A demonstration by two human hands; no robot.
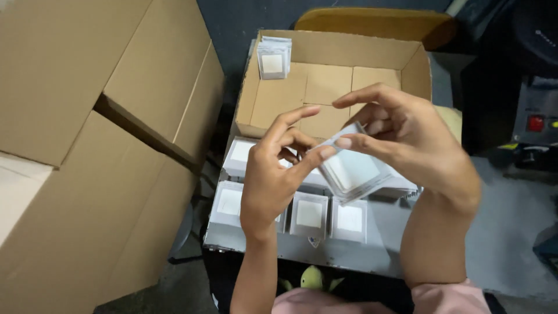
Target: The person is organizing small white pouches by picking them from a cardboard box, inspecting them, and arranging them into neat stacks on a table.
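Head view, only one I get. My right hand (415,142) holds a fanned stack of packets (357,171), clear sleeves with white squares inside; thumb and forefinger are pinched shut on its upper corner, other fingers curled behind it. My left hand (273,174) is just beside it, thumb and forefinger closed on the near corner of the top packet, remaining fingers half bent and raised. Both hands touch the stack, which sits in the air above the tray (302,247), about mid-frame.

Below the hands, the grey tray carries rows of the same packets standing in piles: one pile (229,203) at the left, two (309,214) (350,220) near the front edge, another (241,154) further back by my left wrist. Behind the tray is an open carton (325,87), mostly bare inside, with a small pile of packets (273,58) in its far left corner. Big cardboard boxes (87,145) fill the left side. A grey machine with a red button (535,123) is at the right edge. Pink sleeves (447,299) at the bottom; a yellow-green thing (312,278) shows there too, can't tell what it is.
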